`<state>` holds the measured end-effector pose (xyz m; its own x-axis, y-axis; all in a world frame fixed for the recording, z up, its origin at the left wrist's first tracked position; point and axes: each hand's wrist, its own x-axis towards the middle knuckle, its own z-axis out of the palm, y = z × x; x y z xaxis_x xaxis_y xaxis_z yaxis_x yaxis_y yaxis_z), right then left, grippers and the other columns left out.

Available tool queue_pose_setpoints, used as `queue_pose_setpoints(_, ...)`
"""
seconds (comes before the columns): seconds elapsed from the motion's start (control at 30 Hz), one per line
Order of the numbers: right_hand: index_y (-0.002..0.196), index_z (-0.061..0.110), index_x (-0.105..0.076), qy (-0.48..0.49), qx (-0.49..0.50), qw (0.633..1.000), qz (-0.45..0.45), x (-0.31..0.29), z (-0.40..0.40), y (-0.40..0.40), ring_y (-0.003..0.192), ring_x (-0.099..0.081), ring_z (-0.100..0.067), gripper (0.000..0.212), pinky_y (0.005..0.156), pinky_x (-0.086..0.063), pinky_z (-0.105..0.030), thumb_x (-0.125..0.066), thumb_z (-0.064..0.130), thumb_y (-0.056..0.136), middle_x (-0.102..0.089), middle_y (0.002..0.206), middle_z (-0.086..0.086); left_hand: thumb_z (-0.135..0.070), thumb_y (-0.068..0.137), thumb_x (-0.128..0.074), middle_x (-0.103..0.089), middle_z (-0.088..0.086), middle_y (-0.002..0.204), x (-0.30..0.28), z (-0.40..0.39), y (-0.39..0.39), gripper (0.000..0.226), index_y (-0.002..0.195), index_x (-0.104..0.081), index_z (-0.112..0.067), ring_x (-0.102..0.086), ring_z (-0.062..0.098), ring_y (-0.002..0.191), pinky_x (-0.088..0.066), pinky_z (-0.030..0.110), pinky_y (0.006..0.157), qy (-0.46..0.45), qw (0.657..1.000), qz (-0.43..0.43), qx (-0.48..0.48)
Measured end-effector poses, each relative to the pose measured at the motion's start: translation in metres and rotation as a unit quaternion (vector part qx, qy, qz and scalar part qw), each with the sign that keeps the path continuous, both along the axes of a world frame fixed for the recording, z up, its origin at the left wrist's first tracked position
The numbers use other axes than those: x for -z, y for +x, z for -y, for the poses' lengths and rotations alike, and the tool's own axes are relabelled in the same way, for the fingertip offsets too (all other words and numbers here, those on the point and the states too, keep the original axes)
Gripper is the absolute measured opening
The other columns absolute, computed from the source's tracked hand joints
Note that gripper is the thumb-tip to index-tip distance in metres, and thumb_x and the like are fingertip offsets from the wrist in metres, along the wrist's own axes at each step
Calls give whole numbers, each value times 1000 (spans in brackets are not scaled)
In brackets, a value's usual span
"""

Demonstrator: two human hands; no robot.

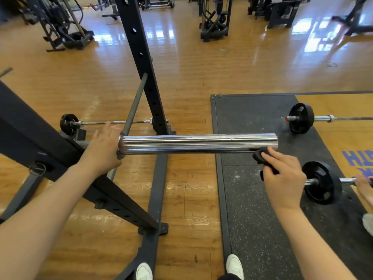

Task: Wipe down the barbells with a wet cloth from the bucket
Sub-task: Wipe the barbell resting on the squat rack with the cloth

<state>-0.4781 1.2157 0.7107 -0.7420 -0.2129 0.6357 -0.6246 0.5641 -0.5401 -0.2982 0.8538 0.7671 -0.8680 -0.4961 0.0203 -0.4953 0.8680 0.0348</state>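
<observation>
A chrome barbell sleeve (197, 143) runs left to right across the middle of the view, resting on a black squat rack (139, 49). My left hand (103, 147) rests against the sleeve's inner collar end, fingers spread over the bar. My right hand (282, 178) grips a dark cloth (260, 156) and presses it to the underside of the sleeve near its right end. No bucket is in view.
Two barbells with black plates (300, 118) (321, 182) lie on a black rubber mat (252, 199) at the right. Another person's hand (363, 183) touches the nearer one. A third barbell (69, 123) lies behind the rack. My shoes (234, 266) stand below.
</observation>
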Motion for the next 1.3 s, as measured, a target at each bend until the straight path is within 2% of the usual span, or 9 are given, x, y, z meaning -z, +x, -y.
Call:
queue_pose_setpoints(0.13,101,-3,-70,-30,16,999,-19,-30,13,-18,96,-57,-25,27,92,-30,-2,-58,-8,77,-68,102,-15,-8,72,-76,-34,11,147,-5,-1,-1,73,134,-37,-7,-7,28,145,-7,44,116,17,1000,15,0)
queue_pose_setpoints(0.27,102,-2,-70,7,-7,1000,-4,-25,19,-41,99,-59,-32,27,93,-30,-13,-58,-5,79,-68,105,-17,-8,71,-77,-32,10,148,-4,-1,-1,73,133,-38,-9,-6,26,146,-7,45,116,25,1000,18,-1)
queue_pose_setpoints(0.43,97,-3,-71,-6,-11,999,-46,3,4,-24,94,-48,-24,25,90,-31,-7,-55,2,78,-67,99,-19,-5,69,-77,-28,11,150,-2,4,-1,73,132,-39,-9,-6,27,145,-9,46,117,35,999,11,3)
queue_pose_setpoints(0.67,96,-2,-72,-14,1,999,-46,-16,13,-22,95,-51,-22,25,87,-32,-14,-62,-8,74,-68,97,-17,-10,68,-79,-16,12,156,-3,-1,0,95,145,-24,-6,-2,30,146,-9,49,117,-2,1000,16,2)
queue_pose_setpoints(0.77,100,-1,-71,19,-16,999,-31,-31,28,-42,98,-57,-33,25,92,-39,-29,-61,-6,78,-68,103,-17,-16,63,-85,-12,18,156,1,-8,8,111,149,-15,-4,-4,34,145,-10,53,114,-79,997,4,3)
queue_pose_setpoints(0.87,100,0,-71,46,-20,998,-35,-25,30,-52,95,-59,-37,24,84,-45,-45,-57,0,80,-68,101,-17,-16,53,-91,-21,25,151,14,-15,19,121,147,-16,-1,-5,33,145,-6,51,115,-128,991,-42,23)
queue_pose_setpoints(0.93,101,0,-71,33,-13,998,-42,-17,26,-52,94,-59,-36,24,85,-43,-42,-56,2,81,-68,101,-16,-15,53,-92,-24,25,150,22,-19,22,122,146,-14,-2,3,26,145,7,40,116,-130,990,-54,18)
queue_pose_setpoints(1.1,101,-2,-70,4,-13,998,-58,-5,14,-32,95,-50,-24,28,89,-34,-19,-50,6,84,-67,101,-18,-2,52,-89,-37,28,143,29,-14,12,106,139,-28,5,-24,43,137,13,29,115,-123,988,-93,0)
queue_pose_setpoints(1.3,100,-3,-70,24,5,999,-32,-1,5,-8,93,-55,-29,27,85,-33,-14,-57,-4,76,-68,100,-19,-14,66,-83,-19,19,155,11,-9,6,102,146,-22,1,-7,36,144,-5,46,116,-97,995,-9,-1)
